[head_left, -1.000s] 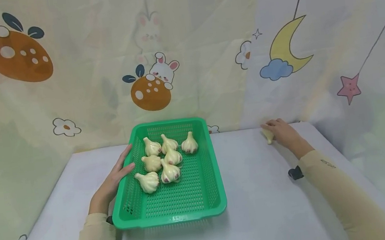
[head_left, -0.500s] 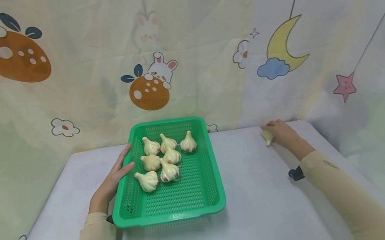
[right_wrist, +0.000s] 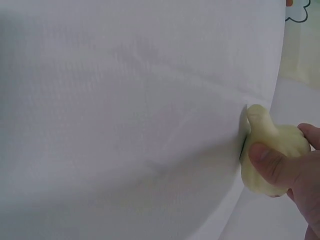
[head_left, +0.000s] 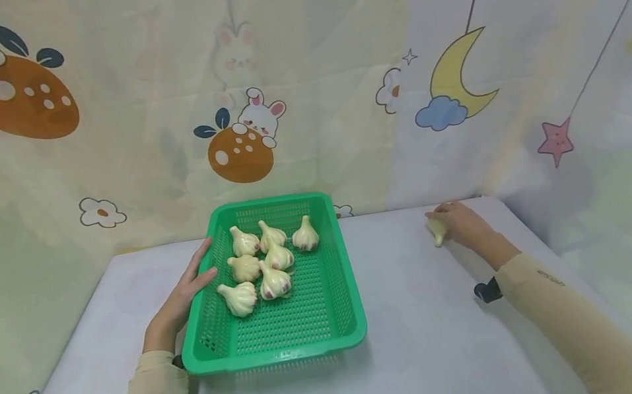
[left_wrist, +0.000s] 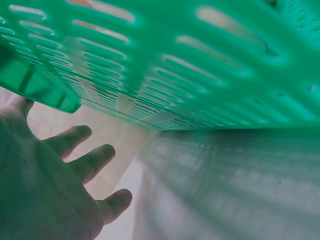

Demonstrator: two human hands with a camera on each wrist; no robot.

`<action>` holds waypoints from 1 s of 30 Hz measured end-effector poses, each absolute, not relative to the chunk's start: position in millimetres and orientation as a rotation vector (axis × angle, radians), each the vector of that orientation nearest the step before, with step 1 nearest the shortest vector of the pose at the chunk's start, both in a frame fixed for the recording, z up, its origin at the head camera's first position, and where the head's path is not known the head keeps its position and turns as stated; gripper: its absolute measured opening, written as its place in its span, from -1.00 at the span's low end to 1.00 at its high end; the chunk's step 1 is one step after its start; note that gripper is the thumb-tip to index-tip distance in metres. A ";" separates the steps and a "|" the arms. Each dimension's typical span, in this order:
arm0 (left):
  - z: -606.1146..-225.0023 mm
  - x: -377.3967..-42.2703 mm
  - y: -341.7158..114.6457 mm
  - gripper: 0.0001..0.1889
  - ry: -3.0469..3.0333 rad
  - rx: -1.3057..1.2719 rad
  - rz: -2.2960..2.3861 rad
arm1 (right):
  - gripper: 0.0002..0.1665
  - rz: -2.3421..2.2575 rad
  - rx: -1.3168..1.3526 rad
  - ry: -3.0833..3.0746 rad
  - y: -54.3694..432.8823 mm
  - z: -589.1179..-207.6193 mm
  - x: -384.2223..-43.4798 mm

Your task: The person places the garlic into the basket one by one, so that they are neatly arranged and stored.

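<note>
A green plastic basket [head_left: 331,315] stands on the table with several garlic bulbs [head_left: 241,299] inside, mostly in its left and far part. My left hand [head_left: 177,305] rests against the basket's left rim, thumb and forefinger lying on the edge. In the left wrist view, the other fingers [left_wrist: 95,162] are spread and straight beside the slotted wall. At the table's far right, my right hand [head_left: 466,227] holds another garlic bulb [head_left: 437,231]. The thumb [right_wrist: 272,162] presses on that bulb's near side in the right wrist view; the hand covers part of it.
White cloth covers the table [head_left: 417,330]. A curtain [head_left: 337,87] printed with rabbits, flowers and a moon hangs right behind the far edge and along both sides. Bare tabletop lies between the basket and my right hand.
My right hand and its garlic bulb have shifted slightly nearer. The head view has turned a little to the right. My left hand stays on the basket rim.
</note>
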State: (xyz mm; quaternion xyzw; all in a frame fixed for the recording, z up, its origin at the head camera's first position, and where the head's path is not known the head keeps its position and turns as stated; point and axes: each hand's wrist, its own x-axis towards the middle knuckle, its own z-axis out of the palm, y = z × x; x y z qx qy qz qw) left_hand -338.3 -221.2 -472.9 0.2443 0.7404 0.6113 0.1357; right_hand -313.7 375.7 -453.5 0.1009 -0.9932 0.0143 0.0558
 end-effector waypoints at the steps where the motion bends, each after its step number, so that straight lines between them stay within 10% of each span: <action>1: -473.0 -338.3 -221.2 -0.34 2.144 0.708 1.771 | -0.21 0.037 0.328 -3.000 376.0 -454.2 -312.8; 30: -471.3 -336.9 -220.3 -0.33 2.122 0.713 1.788 | -0.28 0.063 0.393 -2.964 349.9 -449.2 -288.4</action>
